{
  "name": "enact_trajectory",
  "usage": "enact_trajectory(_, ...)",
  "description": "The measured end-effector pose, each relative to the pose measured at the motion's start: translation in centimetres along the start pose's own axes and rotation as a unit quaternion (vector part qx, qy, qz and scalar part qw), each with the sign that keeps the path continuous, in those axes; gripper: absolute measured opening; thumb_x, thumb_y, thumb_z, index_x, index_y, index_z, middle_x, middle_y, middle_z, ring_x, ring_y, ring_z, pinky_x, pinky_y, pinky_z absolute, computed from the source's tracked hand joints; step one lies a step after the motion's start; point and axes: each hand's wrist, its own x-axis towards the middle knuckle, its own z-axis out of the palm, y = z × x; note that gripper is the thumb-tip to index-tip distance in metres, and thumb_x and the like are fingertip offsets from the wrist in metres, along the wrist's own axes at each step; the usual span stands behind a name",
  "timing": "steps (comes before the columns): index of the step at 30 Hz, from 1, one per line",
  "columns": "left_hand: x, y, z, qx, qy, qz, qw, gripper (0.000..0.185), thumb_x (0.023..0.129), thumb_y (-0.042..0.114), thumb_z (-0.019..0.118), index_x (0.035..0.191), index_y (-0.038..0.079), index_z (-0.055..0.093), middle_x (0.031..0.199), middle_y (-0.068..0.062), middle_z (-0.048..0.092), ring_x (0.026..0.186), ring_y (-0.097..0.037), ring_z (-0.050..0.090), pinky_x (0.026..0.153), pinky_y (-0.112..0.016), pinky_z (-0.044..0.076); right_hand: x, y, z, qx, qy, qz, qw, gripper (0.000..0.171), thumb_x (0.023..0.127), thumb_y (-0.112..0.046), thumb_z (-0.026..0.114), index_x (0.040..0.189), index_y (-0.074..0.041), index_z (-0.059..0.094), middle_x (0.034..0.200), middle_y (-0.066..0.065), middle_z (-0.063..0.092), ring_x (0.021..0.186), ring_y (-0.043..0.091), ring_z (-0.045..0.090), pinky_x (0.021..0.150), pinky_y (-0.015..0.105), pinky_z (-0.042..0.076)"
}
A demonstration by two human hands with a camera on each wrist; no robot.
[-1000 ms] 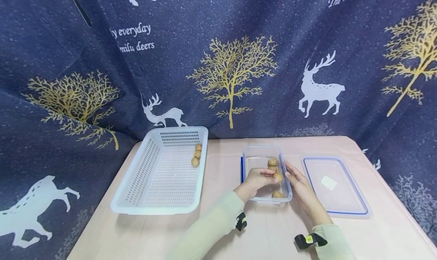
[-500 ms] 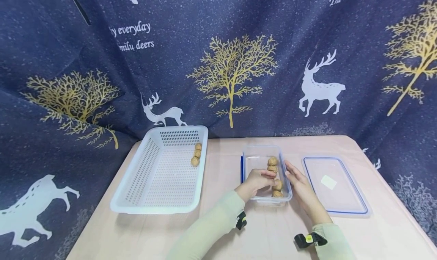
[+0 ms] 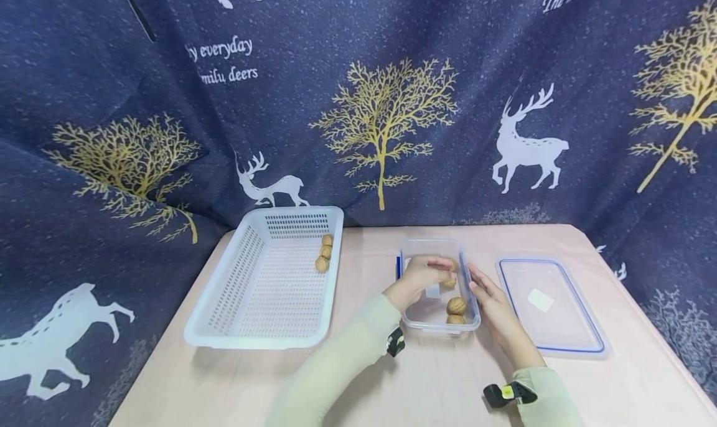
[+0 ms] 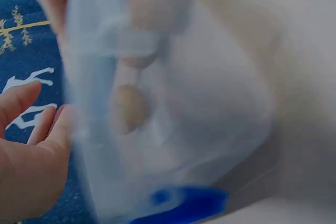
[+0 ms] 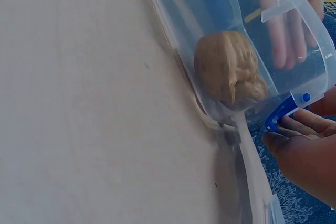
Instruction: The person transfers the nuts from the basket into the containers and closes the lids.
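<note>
Clear plastic box (image 3: 431,309) with blue clips sits mid-table (image 3: 448,383), between the white basket (image 3: 269,290) and its lid (image 3: 549,309), with two walnuts (image 3: 456,305) visible near its front right corner. My left wrist view is a blurry mess, and the left hand (image 3: 424,281) covers the box's far end. Its grip curls over something there, can't tell what. My right hand (image 3: 488,299) rests fairly flat, fingers relaxed, against the box's right wall.
</note>
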Motion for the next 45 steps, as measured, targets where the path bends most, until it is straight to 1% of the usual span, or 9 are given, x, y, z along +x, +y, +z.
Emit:
enact_trajectory(4, 0.3, 1.8, -0.7, 0.008, 0.012, 0.007, 0.9999, 0.026, 0.079, 0.001, 0.073, 0.105, 0.000, 0.072, 0.103, -0.009, 0.072, 0.089, -0.012, 0.066, 0.083, -0.023, 0.053, 0.2, 0.1, 0.0, 0.004, 0.004, 0.002, 1.000, 0.055, 0.105, -0.016, 0.034, 0.153, -0.005, 0.009, 0.160, 0.016, 0.004, 0.146, 0.034, 0.001, 0.117, 0.049, 0.005)
enact_trajectory(9, 0.8, 3.8, -1.7, -0.016, 0.023, 0.034, 0.9990, 0.028, 0.082, -0.002, 0.069, 0.110, -0.003, 0.069, 0.105, -0.013, 0.071, 0.094, -0.019, 0.068, 0.084, -0.024, 0.055, 0.1, 0.1, 0.0, 0.008, 0.007, 0.002, 1.000, 0.055, 0.105, -0.014, 0.033, 0.153, -0.005, 0.009, 0.160, 0.015, 0.003, 0.146, 0.033, 0.001, 0.118, 0.048, 0.004)
enact_trajectory(12, 1.0, 5.4, -2.8, -0.033, 0.024, 0.040, 0.9984, 0.032, 0.083, -0.003, 0.069, 0.115, -0.003, 0.066, 0.108, -0.016, 0.070, 0.097, -0.022, 0.068, 0.084, -0.024, 0.055, 0.0, 0.0, 0.0, 0.006, 0.006, 0.004, 1.000, 0.055, 0.106, -0.014, 0.032, 0.154, -0.006, 0.008, 0.160, 0.015, 0.002, 0.146, 0.033, -0.001, 0.117, 0.048, 0.003)
enact_trajectory(21, 1.0, 9.6, -8.3, -0.066, 0.023, 0.053, 0.9962, 0.042, 0.086, 0.000, 0.070, 0.127, 0.000, 0.060, 0.123, -0.015, 0.064, 0.110, -0.023, 0.063, 0.091, -0.025, 0.052, 0.0, 0.0, 0.1, 0.016, 0.003, 0.000, 1.000, 0.055, 0.105, -0.013, 0.033, 0.153, -0.003, 0.007, 0.160, 0.017, 0.001, 0.145, 0.035, 0.000, 0.117, 0.049, 0.004)
enact_trajectory(25, 0.9, 10.8, -10.8, -0.099, 0.042, 0.066, 0.9920, 0.043, 0.087, -0.002, 0.067, 0.129, -0.002, 0.057, 0.124, -0.017, 0.062, 0.114, -0.026, 0.061, 0.096, -0.030, 0.050, 0.0, -0.1, 0.1, 0.014, 0.005, 0.000, 1.000, 0.055, 0.105, -0.013, 0.033, 0.153, -0.003, 0.008, 0.160, 0.017, 0.001, 0.145, 0.035, -0.001, 0.117, 0.049, 0.003)
enact_trajectory(28, 0.8, 11.1, -12.7, -0.117, 0.056, 0.081, 0.9882, 0.043, 0.088, -0.003, 0.065, 0.130, -0.004, 0.055, 0.127, -0.020, 0.060, 0.116, -0.028, 0.059, 0.100, -0.034, 0.048, -0.1, -0.2, 0.1, 0.011, 0.003, 0.001, 1.000, 0.054, 0.106, -0.013, 0.032, 0.153, -0.004, 0.007, 0.160, 0.017, 0.001, 0.145, 0.035, -0.001, 0.117, 0.049, 0.003)
enact_trajectory(34, 0.3, 10.8, -16.3, -0.147, 0.066, 0.111, 0.9807, 0.044, 0.091, -0.003, 0.062, 0.134, -0.004, 0.051, 0.133, -0.024, 0.054, 0.121, -0.030, 0.055, 0.100, -0.032, 0.048, -0.1, -0.1, 0.2, 0.012, 0.004, 0.005, 1.000, 0.055, 0.106, -0.014, 0.032, 0.153, -0.005, 0.007, 0.160, 0.016, 0.000, 0.145, 0.035, -0.001, 0.117, 0.049, 0.003)
enact_trajectory(40, 0.1, 9.2, -20.0, -0.147, 0.084, 0.124, 0.9777, 0.048, 0.092, 0.000, 0.062, 0.137, -0.004, 0.048, 0.137, -0.026, 0.049, 0.123, -0.030, 0.054, 0.098, -0.027, 0.048, 0.0, 0.0, 0.3, 0.017, 0.004, 0.003, 1.000, 0.055, 0.106, -0.013, 0.032, 0.153, -0.004, 0.007, 0.160, 0.016, 0.001, 0.146, 0.034, -0.001, 0.117, 0.049, 0.003)
enact_trajectory(45, 0.3, 7.4, -22.3, -0.160, 0.098, 0.120, 0.9749, 0.049, 0.092, -0.001, 0.060, 0.139, -0.006, 0.044, 0.140, -0.028, 0.045, 0.128, -0.034, 0.048, 0.103, -0.029, 0.045, 0.1, 0.1, 0.3, 0.014, 0.007, 0.006, 1.000, 0.055, 0.106, -0.014, 0.032, 0.153, -0.003, 0.007, 0.160, 0.017, 0.001, 0.146, 0.035, -0.001, 0.117, 0.049, 0.003)
